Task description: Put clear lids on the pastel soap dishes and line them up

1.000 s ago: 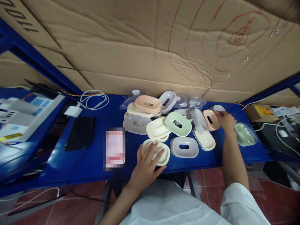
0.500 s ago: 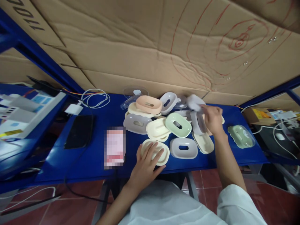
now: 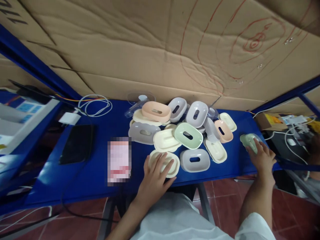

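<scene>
My left hand [image 3: 156, 173] lies with spread fingers on a cream oval dish [image 3: 176, 163] at the table's front edge. At the far right, my right hand [image 3: 262, 155] is on the green dish with a clear cover [image 3: 247, 140], its fingers curled over the near side. Between the hands lie several oval pieces: a green one [image 3: 182, 133], a grey one [image 3: 205, 163] in front, a peach one [image 3: 162, 116] at the back left, another peach one [image 3: 227, 133] at the right, and a pale grey one [image 3: 197, 108] at the back.
A pixelated pink rectangular item [image 3: 119, 158] lies left of the pieces. Further left are a black flat device [image 3: 76, 145], a white adapter [image 3: 70, 118] and coiled cable. Cardboard [image 3: 125, 50] stands behind the blue table [image 3: 100, 180]. At the right is an open carton [image 3: 271, 122].
My right hand has left the back-right pieces and moved right and nearer, onto the green covered dish. A pale grey piece now rests at the back of the pile. My left hand stays put.
</scene>
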### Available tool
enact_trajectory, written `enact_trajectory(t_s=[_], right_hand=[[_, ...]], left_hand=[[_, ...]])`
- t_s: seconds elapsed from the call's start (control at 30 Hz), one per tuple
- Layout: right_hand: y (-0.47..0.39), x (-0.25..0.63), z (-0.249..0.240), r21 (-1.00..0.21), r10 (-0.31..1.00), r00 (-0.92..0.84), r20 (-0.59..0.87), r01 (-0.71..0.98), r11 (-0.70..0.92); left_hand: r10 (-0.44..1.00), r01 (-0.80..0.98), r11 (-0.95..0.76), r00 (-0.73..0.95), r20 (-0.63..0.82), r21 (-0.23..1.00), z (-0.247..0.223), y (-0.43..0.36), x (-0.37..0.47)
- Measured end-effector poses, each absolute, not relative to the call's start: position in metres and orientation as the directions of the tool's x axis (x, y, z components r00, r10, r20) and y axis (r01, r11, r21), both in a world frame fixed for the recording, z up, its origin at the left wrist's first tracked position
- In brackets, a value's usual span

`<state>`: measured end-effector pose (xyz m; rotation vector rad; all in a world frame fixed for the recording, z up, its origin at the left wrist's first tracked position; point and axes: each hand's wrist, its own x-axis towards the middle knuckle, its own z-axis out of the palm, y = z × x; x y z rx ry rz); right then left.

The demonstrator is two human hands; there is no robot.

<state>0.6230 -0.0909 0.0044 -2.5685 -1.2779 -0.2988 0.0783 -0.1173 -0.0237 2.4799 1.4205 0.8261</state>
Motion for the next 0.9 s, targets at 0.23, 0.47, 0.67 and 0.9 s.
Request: enact_trajectory(t_s=[0.23, 0.47, 0.67, 0.9], right_hand=[[-0.094, 0.62, 0.0, -0.299, 0.823, 0.496, 0.275, 0.858, -0.418], [-0.045, 0.573, 0.021, -0.347, 0.781, 0.369, 0.505, 0.915, -0.207], [0.039, 0.452, 0.07, -0.138, 0.865, -0.222, 0.45, 0.94, 0.313], [0.033, 0.479, 0.066, -0.078, 0.846, -0.003, 0.533, 0.995, 0.053]], left_hand=[[0.826, 0.752, -0.549, 0.421, 0.375, 0.365, -0.021, -0.116, 0.077], [0.826, 0.76, -0.546, 0.418, 0.378, 0.352, -0.022, -0.117, 0.078], [0.828, 0.77, -0.538, 0.408, 0.385, 0.342, -0.022, -0.117, 0.079], [0.852, 0.781, -0.5, 0.368, 0.372, 0.373, -0.023, -0.119, 0.08]])
